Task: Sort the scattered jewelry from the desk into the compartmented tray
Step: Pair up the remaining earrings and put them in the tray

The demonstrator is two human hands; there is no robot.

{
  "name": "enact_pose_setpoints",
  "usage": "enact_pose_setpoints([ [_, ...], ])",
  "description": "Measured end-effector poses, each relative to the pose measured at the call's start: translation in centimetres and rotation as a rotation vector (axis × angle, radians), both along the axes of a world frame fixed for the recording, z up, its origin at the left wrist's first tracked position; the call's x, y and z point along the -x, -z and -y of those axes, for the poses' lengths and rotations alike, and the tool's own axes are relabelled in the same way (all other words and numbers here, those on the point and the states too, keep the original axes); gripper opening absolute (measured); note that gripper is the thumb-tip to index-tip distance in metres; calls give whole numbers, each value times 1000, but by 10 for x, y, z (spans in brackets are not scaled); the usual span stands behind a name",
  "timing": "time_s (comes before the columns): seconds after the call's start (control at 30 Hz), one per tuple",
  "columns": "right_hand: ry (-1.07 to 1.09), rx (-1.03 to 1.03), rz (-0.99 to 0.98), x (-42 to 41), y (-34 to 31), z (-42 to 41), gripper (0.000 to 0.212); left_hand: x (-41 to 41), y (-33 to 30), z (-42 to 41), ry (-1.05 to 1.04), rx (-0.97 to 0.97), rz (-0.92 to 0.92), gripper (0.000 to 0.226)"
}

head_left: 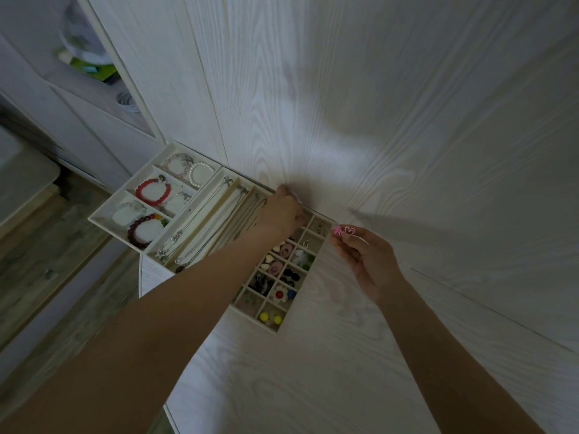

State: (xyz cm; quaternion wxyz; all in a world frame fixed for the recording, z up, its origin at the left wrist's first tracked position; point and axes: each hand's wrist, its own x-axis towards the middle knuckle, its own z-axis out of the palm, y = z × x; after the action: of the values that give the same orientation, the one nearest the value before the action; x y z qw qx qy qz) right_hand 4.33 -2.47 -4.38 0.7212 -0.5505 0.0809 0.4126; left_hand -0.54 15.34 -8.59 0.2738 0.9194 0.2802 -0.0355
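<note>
From the head camera, a cream tray (313, 278) with many small square compartments lay on the white wood-grain surface (407, 120), touching a second tray section with long channels holding thin chain necklaces (216, 227). To the left of that, a further section (103, 214) stuck out past the edge of the surface and held bead bracelets, among them a red bracelet (153, 192) and a white pearl bracelet (200, 175). The small compartments held mixed pieces: a white flower with a red centre (279, 294), yellow beads (270, 317) in the nearest compartment, and pink and dark pieces that were too small to make out. The left hand (280, 211) reached over the far end of the compartmented tray, its fingers curled down at the tray's far rim; whether they held anything could not be told. The right hand (366, 261) hovered just beside the tray's right edge, its fingers pinching small pink heart-shaped earrings (344, 230) above the surface near the tray's far right corner.
</note>
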Motion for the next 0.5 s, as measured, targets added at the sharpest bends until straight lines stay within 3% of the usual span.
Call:
enact_pose_setpoints([
  [0.5,21,31,-21,-1,4,7,12,-16,3,12,-247,-74,-74,32],
])
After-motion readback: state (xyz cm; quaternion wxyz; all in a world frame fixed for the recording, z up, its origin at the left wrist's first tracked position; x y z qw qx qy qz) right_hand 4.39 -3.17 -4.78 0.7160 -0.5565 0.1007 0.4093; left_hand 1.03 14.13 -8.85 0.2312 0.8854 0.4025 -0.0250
